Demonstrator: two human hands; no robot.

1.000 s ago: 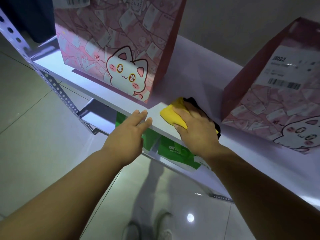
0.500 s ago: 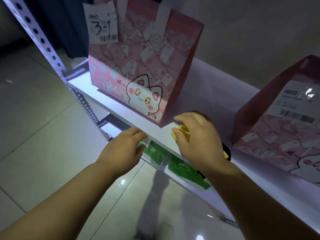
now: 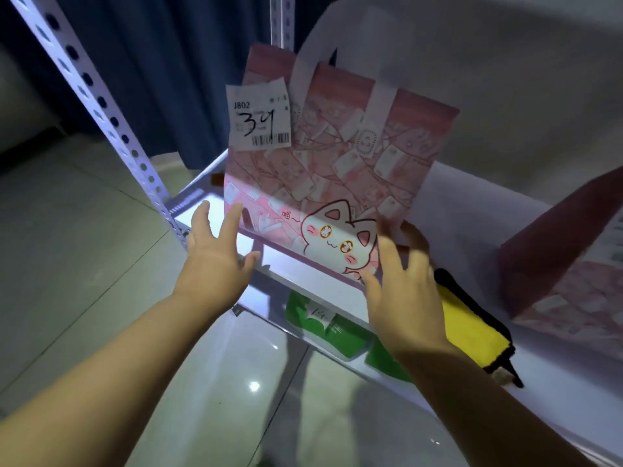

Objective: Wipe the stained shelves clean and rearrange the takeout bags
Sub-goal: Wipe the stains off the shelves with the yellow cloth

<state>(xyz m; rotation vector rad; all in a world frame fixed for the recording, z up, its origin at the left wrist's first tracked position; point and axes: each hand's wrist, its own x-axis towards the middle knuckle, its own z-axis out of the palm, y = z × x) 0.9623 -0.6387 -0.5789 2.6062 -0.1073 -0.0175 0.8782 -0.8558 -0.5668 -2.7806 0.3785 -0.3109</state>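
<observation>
One pink bag [image 3: 337,170] btwn L hand [image 3: 215,261] & R hand [image 3: 404,298].

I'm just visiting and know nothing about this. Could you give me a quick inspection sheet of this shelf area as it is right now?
Surface: white shelf; too dim to judge stains.
Job's things: pink cat bag upright, label marked 34; second pink bag to the right; yellow cloth lying between them.
Clutter: green bags on the level below.
Hands: left hand open by the cat bag's lower left corner; right hand open at its lower right corner.
Cables: nothing seen.
Surroundings: perforated metal post, tiled floor, dark curtain.
</observation>
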